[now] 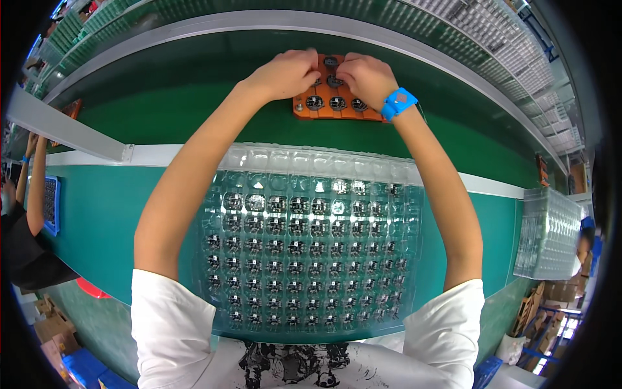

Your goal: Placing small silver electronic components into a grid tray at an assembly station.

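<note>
The orange board (337, 104) lay flat on the dark green belt (194, 97) beyond the near tabletop (97, 207), with round black parts seated in its pockets – a fixture, by the look of it, meant to keep each small piece from sliding while fingers worked on it. Both hands met over its far end. The left hand (288, 73) was curled, fingertips pinched down at one of the round parts (334, 81) near the board's top; the right hand (366, 78), with a blue wrist strap (398, 104) below it, was bent the same way and touched the same spot. Whether either grip actually held a part or only pressed on it could not be told, since the knuckles hid the fingertips. Both forearms reached straight forward, elbows wide, passing over a clear plastic tray (311, 253) of many small dark parts set close before the person – within easy reach. A stack of similar clear trays (551, 233) stood at the right, and another person's arm (35, 188) showed at the left edge.
</note>
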A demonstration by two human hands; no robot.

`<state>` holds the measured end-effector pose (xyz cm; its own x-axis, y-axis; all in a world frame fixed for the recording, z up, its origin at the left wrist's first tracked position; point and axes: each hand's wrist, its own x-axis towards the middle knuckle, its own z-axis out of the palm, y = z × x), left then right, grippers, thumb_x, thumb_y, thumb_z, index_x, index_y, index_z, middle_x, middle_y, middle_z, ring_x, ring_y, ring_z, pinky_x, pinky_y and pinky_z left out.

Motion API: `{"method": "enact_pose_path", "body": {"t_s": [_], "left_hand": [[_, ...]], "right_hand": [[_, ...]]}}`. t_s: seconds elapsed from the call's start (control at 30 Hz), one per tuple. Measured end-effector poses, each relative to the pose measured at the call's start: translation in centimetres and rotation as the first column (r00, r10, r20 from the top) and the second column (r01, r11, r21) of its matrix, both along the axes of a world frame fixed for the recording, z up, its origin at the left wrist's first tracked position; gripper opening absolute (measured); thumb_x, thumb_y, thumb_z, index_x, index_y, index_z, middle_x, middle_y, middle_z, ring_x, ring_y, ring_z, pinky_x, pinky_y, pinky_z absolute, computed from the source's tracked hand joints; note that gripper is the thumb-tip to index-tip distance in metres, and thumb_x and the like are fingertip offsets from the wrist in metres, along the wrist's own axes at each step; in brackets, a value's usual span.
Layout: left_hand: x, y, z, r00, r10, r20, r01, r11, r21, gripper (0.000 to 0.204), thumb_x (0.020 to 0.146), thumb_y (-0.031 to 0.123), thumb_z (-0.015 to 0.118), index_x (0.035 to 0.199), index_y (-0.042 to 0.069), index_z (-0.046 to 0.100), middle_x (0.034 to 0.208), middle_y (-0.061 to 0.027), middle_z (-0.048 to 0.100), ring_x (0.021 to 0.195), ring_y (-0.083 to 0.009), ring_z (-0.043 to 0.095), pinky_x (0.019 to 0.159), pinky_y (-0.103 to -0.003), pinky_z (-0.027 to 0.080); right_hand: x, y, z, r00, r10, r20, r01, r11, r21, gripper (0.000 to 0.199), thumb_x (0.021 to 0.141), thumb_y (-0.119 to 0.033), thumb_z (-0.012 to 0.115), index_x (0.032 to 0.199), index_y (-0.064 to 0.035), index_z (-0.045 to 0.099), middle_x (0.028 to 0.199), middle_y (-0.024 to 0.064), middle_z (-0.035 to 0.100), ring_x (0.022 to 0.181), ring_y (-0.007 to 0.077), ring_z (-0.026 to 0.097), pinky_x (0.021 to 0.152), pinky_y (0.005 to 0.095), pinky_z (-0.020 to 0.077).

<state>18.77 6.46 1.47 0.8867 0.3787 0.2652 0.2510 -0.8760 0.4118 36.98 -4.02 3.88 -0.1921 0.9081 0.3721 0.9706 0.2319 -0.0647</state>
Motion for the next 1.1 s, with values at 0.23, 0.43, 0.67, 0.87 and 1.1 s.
{"method": "enact_pose_path", "body": {"t_s": [0.23, 0.43, 0.67, 0.87, 1.1], "left_hand": [[-7.0, 1.7, -0.2, 0.965, 0.222, 0.141, -0.16, 0.921, -0.354, 0.029, 0.089, 0.015, 0.056, 0.114, 0.001, 0.048, 0.092, -0.011, 0.063, 0.072, -0.0145, 0.06, 0.066, -0.029, 0.049], [-10.0, 1.3, -1.0, 0.946, 0.295, 0.138, -0.204, 0.867, -0.455, 0.028, 0.091, 0.014, 0.055, 0.114, 0.0, 0.051, 0.093, -0.0083, 0.062, 0.072, -0.0118, 0.058, 0.065, -0.026, 0.049], [-15.4, 0.8, -4.4, 0.756, 0.553, 0.35, -0.164, 0.678, -0.717, 0.026, 0.093, 0.015, 0.051, 0.114, 0.001, 0.055, 0.096, -0.0087, 0.064, 0.068, -0.0099, 0.057, 0.06, -0.022, 0.048], [-16.1, 0.2, -4.0, 0.557, 0.727, 0.402, -0.215, 0.594, -0.775, 0.022, 0.094, 0.012, 0.046, 0.106, -0.001, 0.058, 0.088, -0.0088, 0.064, 0.061, -0.0092, 0.054, 0.054, -0.022, 0.045], [-17.7, 0.5, -5.2, 0.584, 0.705, 0.403, -0.277, 0.639, -0.717, 0.019, 0.093, 0.01, 0.047, 0.106, 0.002, 0.059, 0.083, -0.007, 0.065, 0.059, -0.0075, 0.055, 0.053, -0.021, 0.045]], "right_hand": [[-0.9, 0.6, -1.2, 1.0, 0.024, 0.012, -0.024, 0.999, -0.023, 0.01, 0.076, -0.004, 0.058, 0.08, -0.006, 0.067, 0.086, 0.0069, 0.063, 0.079, 0.0318, 0.062, 0.067, 0.0418, 0.051], [-2.1, 1.2, -1.8, 0.999, -0.004, 0.048, 0.008, 0.996, -0.091, 0.015, 0.071, -0.002, 0.062, 0.083, -0.0076, 0.068, 0.096, 0.0062, 0.065, 0.087, 0.0287, 0.063, 0.075, 0.0408, 0.0525], [-2.3, 1.5, -0.3, 0.995, 0.046, 0.087, -0.043, 0.998, -0.044, 0.016, 0.077, -0.012, 0.064, 0.092, -0.0063, 0.068, 0.092, 0.0085, 0.064, 0.084, 0.0286, 0.063, 0.075, 0.0386, 0.0512], [-1.9, 0.8, 2.7, 0.986, -0.055, -0.158, 0.034, 0.991, -0.133, 0.019, 0.08, -0.016, 0.063, 0.098, -0.0105, 0.067, 0.097, 0.01, 0.063, 0.092, 0.0321, 0.06, 0.076, 0.042, 0.0499], [-7.3, 2.9, 0.7, 0.979, 0.038, 0.198, -0.004, 0.985, -0.171, 0.008, 0.079, -0.009, 0.059, 0.086, -0.0065, 0.063, 0.112, 0.014, 0.062, 0.103, 0.0335, 0.058, 0.084, 0.0423, 0.0506]]}}
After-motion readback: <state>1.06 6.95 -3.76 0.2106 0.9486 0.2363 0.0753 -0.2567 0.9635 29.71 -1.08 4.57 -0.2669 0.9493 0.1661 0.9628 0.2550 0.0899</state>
